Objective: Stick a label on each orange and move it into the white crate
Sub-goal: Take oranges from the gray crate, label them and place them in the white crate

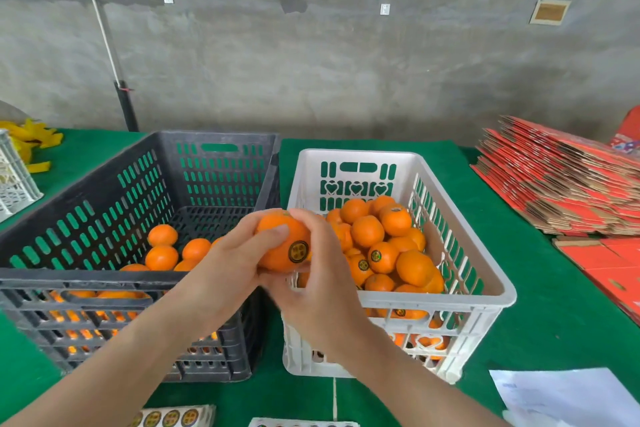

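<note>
The orange [277, 246] already wears its round label [298, 251]; my left hand [232, 263] and right hand [313, 291] both curl round it, holding it over the near corner where the two crates meet. I judge it only needs setting into the white crate [486, 276], already heaped with oranges [381, 246], several showing labels. The black crate [69, 276] beside it holds a thin layer of unlabelled oranges [162, 255] left to do, and label sheets [169, 418] lie on the tabletop [554, 322] near me.

On the worktop [554, 322] the left crate [86, 276] stands beside the right crate [498, 284], oranges [367, 230] in both. Flat cartons [561, 184] lie farther right.
</note>
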`<state>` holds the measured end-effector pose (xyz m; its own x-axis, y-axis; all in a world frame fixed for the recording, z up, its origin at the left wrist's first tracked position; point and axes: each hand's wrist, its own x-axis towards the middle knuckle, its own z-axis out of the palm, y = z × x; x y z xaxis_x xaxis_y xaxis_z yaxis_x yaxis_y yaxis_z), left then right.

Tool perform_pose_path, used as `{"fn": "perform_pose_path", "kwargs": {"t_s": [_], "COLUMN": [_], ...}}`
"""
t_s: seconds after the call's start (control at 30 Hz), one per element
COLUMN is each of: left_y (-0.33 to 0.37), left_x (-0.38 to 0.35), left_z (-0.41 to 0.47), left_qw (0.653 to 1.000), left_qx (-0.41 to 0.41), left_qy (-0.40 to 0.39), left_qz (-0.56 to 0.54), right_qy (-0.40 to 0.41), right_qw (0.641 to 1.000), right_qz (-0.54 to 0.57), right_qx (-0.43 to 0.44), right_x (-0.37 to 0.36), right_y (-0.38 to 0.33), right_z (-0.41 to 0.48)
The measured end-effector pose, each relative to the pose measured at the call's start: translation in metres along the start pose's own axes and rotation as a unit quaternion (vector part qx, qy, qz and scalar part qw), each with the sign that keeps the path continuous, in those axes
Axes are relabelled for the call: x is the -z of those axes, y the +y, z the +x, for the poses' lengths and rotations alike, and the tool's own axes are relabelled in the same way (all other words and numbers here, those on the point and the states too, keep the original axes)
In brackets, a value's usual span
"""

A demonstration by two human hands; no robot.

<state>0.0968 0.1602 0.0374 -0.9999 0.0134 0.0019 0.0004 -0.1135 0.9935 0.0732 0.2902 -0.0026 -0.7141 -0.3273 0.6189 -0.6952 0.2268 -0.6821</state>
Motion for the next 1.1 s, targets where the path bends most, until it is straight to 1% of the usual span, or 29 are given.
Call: {"fn": "perform_pose_path", "kwargs": {"t_s": [0.03, 0.07, 0.1, 0.13, 0.17, 0.2, 0.23, 0.27, 0.3, 0.33, 0.4, 0.47, 0.57, 0.63, 0.73, 0.83, 1.0, 1.03, 1.07, 1.1], "left_y": [0.003, 0.006, 0.007, 0.006, 0.002, -0.003, -0.010, -0.019, -0.027, -0.032, -0.035, -0.035, -0.033, -0.031, -0.029, -0.030, -0.031, -0.031, -0.031, -0.031], "left_x": [0.002, 0.008, 0.017, 0.028, 0.040, 0.052, 0.062, 0.070, 0.073, 0.074, 0.073, 0.073, 0.067, 0.064, 0.063, 0.066, 0.069, 0.068, 0.067, 0.066], "left_z": [0.005, 0.013, 0.024, 0.037, 0.049, 0.059, 0.067, 0.072, 0.075, 0.075, 0.077, 0.076, 0.076, 0.076, 0.076, 0.073, 0.069, 0.069, 0.068, 0.067], "left_qw": [0.997, 0.986, 0.966, 0.935, 0.901, 0.867, 0.835, 0.809, 0.790, 0.779, 0.772, 0.765, 0.763, 0.760, 0.759, 0.763, 0.775, 0.776, 0.776, 0.776], "left_qx": [-0.023, -0.058, -0.099, -0.129, -0.127, -0.097, -0.051, -0.005, 0.028, 0.040, 0.022, 0.006, -0.001, 0.001, 0.006, 0.017, -0.006, -0.018, -0.032, -0.043], "left_qy": [-0.002, 0.004, 0.029, 0.076, 0.123, 0.153, 0.162, 0.154, 0.141, 0.134, 0.148, 0.162, 0.166, 0.163, 0.155, 0.150, 0.132, 0.133, 0.134, 0.136], "left_qz": [0.074, 0.156, 0.236, 0.320, 0.397, 0.464, 0.524, 0.568, 0.596, 0.612, 0.618, 0.623, 0.625, 0.629, 0.632, 0.628, 0.618, 0.617, 0.615, 0.614], "right_qy": [0.012, 0.019, 0.023, 0.029, 0.039, 0.051, 0.057, 0.053, 0.041, 0.023, -0.019, -0.044, -0.089, -0.124, -0.128, -0.155, -0.155, -0.148, -0.139, -0.127], "right_qw": [1.000, 0.999, 0.999, 0.998, 0.997, 0.994, 0.991, 0.986, 0.979, 0.970, 0.945, 0.919, 0.883, 0.869, 0.865, 0.861, 0.841, 0.843, 0.853, 0.871], "right_qz": [0.015, 0.026, 0.029, 0.023, 0.012, -0.008, -0.034, -0.063, -0.095, -0.130, -0.203, -0.254, -0.321, -0.334, -0.314, -0.305, -0.346, -0.353, -0.357, -0.352], "right_qx": [-0.005, -0.015, -0.029, -0.046, -0.066, -0.091, -0.119, -0.147, -0.176, -0.205, -0.256, -0.297, -0.331, -0.343, -0.371, -0.375, -0.387, -0.378, -0.356, -0.318], "right_x": [0.002, 0.004, 0.006, 0.007, 0.008, 0.010, 0.012, 0.015, 0.018, 0.020, 0.021, 0.019, 0.018, 0.017, 0.014, 0.010, 0.007, 0.007, 0.007, 0.004], "right_y": [0.006, 0.012, 0.019, 0.027, 0.039, 0.053, 0.068, 0.084, 0.100, 0.117, 0.148, 0.171, 0.198, 0.209, 0.217, 0.215, 0.201, 0.196, 0.189, 0.181], "right_z": [0.006, 0.014, 0.024, 0.036, 0.049, 0.064, 0.081, 0.096, 0.110, 0.121, 0.134, 0.139, 0.136, 0.130, 0.129, 0.131, 0.125, 0.125, 0.126, 0.126]}}
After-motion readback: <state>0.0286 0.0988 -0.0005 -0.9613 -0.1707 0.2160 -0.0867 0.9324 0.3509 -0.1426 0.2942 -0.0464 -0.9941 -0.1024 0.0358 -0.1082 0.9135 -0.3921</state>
